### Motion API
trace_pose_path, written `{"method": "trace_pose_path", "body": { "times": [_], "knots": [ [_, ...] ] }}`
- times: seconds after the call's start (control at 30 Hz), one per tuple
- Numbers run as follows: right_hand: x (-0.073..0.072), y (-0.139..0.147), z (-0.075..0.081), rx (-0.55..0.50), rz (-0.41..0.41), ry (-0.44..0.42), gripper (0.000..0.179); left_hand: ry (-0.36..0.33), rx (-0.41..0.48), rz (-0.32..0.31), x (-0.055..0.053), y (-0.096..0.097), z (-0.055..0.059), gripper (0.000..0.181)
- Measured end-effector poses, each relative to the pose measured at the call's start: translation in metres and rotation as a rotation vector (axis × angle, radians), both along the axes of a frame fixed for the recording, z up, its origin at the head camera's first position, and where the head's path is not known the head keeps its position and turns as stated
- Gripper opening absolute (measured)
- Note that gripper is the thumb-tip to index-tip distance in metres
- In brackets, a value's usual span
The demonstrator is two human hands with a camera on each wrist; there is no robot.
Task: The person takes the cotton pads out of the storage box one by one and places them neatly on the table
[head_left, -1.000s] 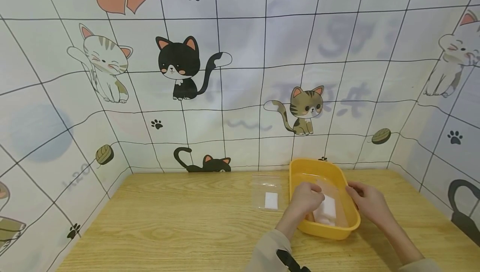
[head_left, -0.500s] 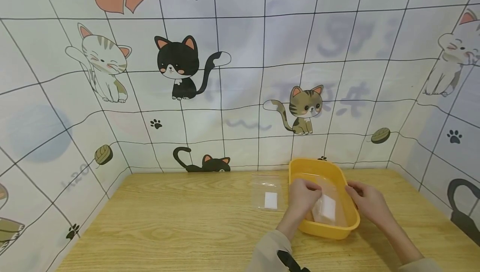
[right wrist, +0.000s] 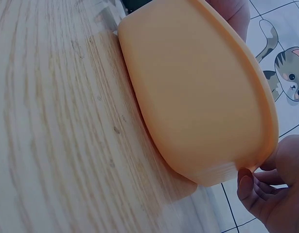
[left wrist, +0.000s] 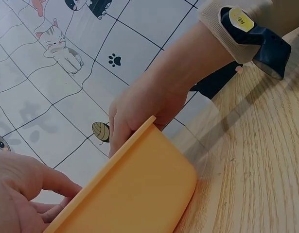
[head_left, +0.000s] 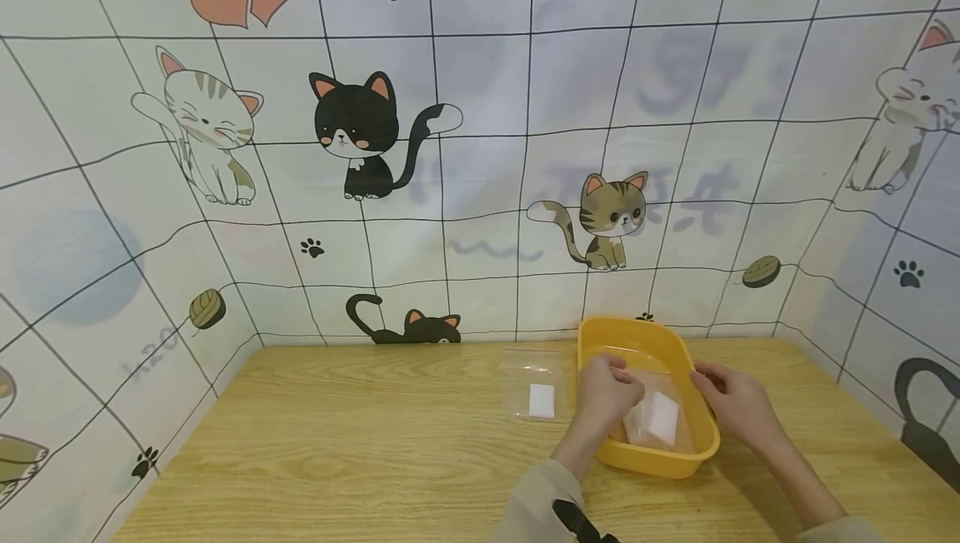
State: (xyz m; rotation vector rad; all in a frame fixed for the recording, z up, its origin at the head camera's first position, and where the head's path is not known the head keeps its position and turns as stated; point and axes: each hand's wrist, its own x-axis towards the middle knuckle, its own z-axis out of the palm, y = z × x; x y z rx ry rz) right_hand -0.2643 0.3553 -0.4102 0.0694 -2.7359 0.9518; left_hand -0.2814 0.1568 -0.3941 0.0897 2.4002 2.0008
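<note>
In the head view, a yellow plastic bin (head_left: 670,466) stands on the right part of the table. My left hand (head_left: 609,393) reaches over its left side and pinches the top edge of a clear plastic bag (head_left: 636,426). A white block (head_left: 662,420) shows in or against that bag; the bag's lower part blurs into the bin floor. My right hand (head_left: 738,406) grips the bin's right rim, with thumb and curled fingers (right wrist: 245,187) at the rim in the right wrist view. From the left wrist, the bin wall hides what my left fingertips hold.
Left of the bin, a flat clear zip bag (head_left: 517,389) with a white square (head_left: 542,401) lies on the wooden table (head_left: 360,435). A cat-patterned sheet (head_left: 480,276) hangs close behind the bin and along both sides.
The white block has shifted slightly right and tilted inside the bin, and the bag around it shows more. My left hand moved slightly; my right hand has stayed on the rim.
</note>
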Motion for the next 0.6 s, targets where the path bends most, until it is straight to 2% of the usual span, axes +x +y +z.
{"method": "trace_pose_path", "body": {
  "times": [0.1, 0.23, 0.43, 0.53, 0.6],
  "knots": [
    [-0.0001, 0.0002, -0.0003, -0.002, 0.000, -0.004, 0.047, -0.005, -0.006, 0.004, 0.0009, 0.0001, 0.0009, 0.037],
    [-0.0001, 0.0005, -0.0007, 0.004, -0.007, -0.007, 0.048, 0.028, -0.019, -0.004, 0.0016, 0.0003, 0.0017, 0.014],
    [-0.0020, 0.0017, -0.0021, 0.013, -0.011, -0.001, 0.050, 0.068, -0.024, -0.027, 0.0009, -0.0001, -0.0004, 0.015],
    [-0.0023, 0.0026, -0.0031, 0.017, -0.007, 0.007, 0.050, 0.056, -0.009, -0.034, 0.0003, 0.0007, -0.0009, 0.015],
    [-0.0021, 0.0031, -0.0035, 0.018, -0.005, 0.012, 0.050, 0.039, 0.030, -0.044, 0.0005, 0.0014, -0.0002, 0.015]
  ]
}}
